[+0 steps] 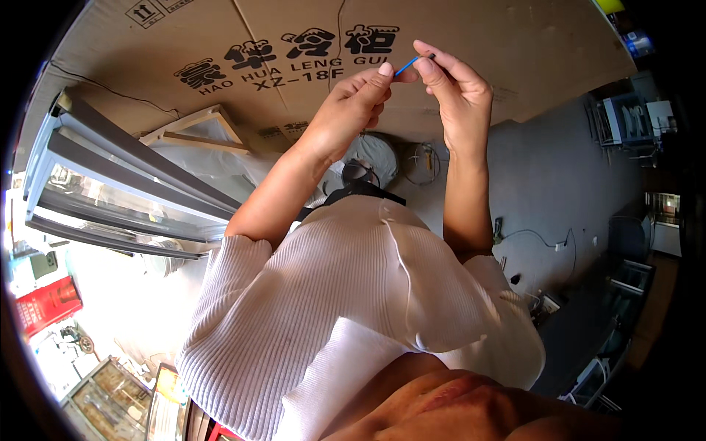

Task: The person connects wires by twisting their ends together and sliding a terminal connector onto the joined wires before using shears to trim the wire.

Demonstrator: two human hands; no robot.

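Observation:
A short, thin blue strand (407,65), which looks like a piece of wire, stretches between my two hands above a large cardboard sheet (471,29). My left hand (349,106) is closed, with the thumb pressed on the curled fingers at the strand's lower left end. At the upper right end, my right hand (463,92) pinches it between thumb and forefinger. Something small and dark shows at that fingertip, too small to name. Whatever part of the strand lies inside my fingers is hidden.
Grey-framed glass panels (132,165) lean at the left beside a wooden frame (195,136). A thin dark cable (110,94) runs over the cardboard. Below my hands are a round, plastic-covered item (375,158) and a coiled wire (426,162) on the grey floor (544,176).

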